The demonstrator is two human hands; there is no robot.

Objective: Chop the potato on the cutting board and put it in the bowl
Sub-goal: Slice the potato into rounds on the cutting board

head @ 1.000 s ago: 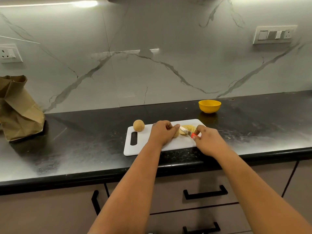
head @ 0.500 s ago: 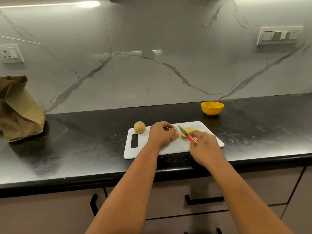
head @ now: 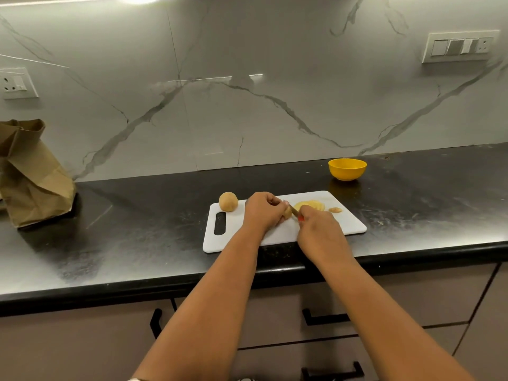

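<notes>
Since half a second ago your right hand (head: pixel 320 229) has brought the knife (head: pixel 294 210) down from its raised tilt, so the blade now lies low against the potato piece (head: pixel 287 212) and only a sliver of it shows between your two hands.

Far left on the black counter (head: pixel 123 215), a crumpled brown paper bag (head: pixel 30 174) stands against the marble wall, with a socket plate (head: pixel 16 83) on the wall above it. Toward the middle, the white cutting board (head: pixel 354 224) lies near the counter's front edge, its handle slot (head: pixel 220 223) at the left end. A whole round potato (head: pixel 228 201) sits on the board's far left corner, well apart from your hands.

Your left hand (head: pixel 264 211) rests on the board with fingers curled over the potato piece, pinning it down. Just right of it your right hand is clamped round the knife's red handle (head: pixel 301 219), of which only a small spot shows. The two hands are close together, almost touching.

Beyond your right hand, a fan of pale yellow slices (head: pixel 310 205) lies on the board, and a small cut end piece (head: pixel 335 210) sits just right of them. Farther right and beyond the board, a yellow bowl (head: pixel 347 169) stands on the counter; whether anything is in it cannot be told from here. High on the wall at far right is a switch panel (head: pixel 460 46).
</notes>
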